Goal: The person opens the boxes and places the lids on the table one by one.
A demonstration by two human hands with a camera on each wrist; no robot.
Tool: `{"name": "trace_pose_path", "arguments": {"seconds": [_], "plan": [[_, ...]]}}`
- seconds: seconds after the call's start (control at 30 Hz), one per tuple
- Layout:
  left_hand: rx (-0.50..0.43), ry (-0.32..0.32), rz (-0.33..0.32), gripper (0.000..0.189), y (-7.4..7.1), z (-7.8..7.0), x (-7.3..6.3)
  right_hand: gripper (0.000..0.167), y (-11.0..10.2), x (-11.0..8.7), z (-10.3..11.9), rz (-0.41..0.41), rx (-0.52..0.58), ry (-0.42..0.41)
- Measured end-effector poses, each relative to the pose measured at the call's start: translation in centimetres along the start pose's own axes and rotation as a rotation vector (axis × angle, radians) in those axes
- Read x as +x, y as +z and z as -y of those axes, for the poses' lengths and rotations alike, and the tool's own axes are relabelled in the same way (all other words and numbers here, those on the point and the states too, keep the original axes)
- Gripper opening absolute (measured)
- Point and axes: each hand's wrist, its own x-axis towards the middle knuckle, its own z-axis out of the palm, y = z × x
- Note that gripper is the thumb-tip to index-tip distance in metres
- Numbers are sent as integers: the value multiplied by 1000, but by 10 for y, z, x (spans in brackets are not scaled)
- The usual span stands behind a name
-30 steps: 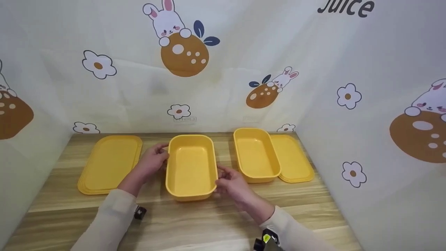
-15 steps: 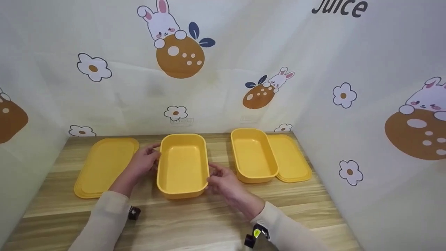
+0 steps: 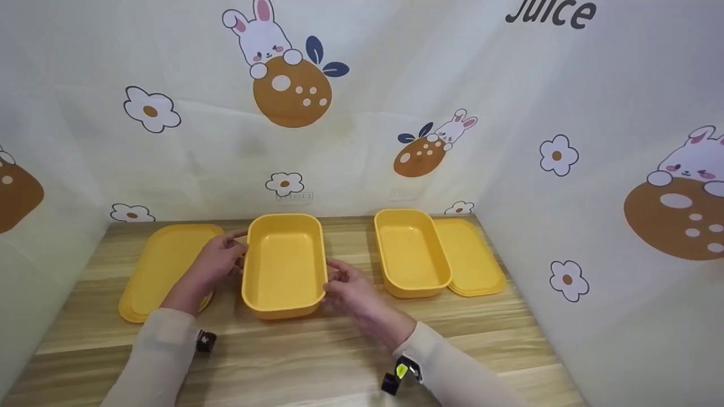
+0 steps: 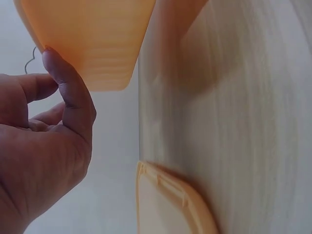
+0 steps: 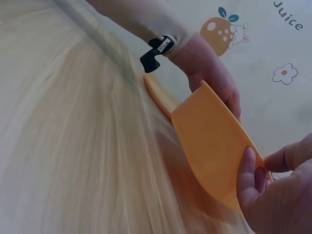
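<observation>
A yellow rectangular food container (image 3: pixel 285 265) is held between my two hands, its open top facing up. My left hand (image 3: pixel 218 260) grips its left rim and side. On the opposite side, my right hand (image 3: pixel 356 294) pinches the near right rim, thumb pressed to the outer wall in the right wrist view. The container's wall (image 4: pixel 97 39) hangs over the wooden surface, with a gap and shadow below it. Left of it lies a flat yellow lid (image 3: pixel 164 260), partly covered by my left forearm.
A second yellow container (image 3: pixel 413 251) stands on the right of the wooden table (image 3: pixel 294 362). Another yellow lid (image 3: pixel 475 257) lies beside it, partly hidden behind it. Printed cloth walls (image 3: pixel 350 147) enclose the back and sides.
Both hands have carried the container leftward, closer to the left lid. The second container and its neighbouring lid stay where they were. The head view has shifted slightly.
</observation>
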Motion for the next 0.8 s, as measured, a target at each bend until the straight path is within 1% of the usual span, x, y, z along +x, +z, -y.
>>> {"name": "trace_pose_path", "arguments": {"seconds": [0.23, 0.47, 0.63, 0.8], "plan": [[24, 4, 3, 58, -12, 4, 0, 70, 9, 7, -1, 5, 3, 23], [50, 25, -15, 56, -23, 4, -2, 69, 19, 14, -2, 4, -11, 21], [40, 25, -23, 57, -27, 5, -2, 68, 25, 18, -4, 8, 10, 11], [26, 36, -37, 57, -32, 11, 0, 71, 30, 22, -5, 20, 32, 0]]}}
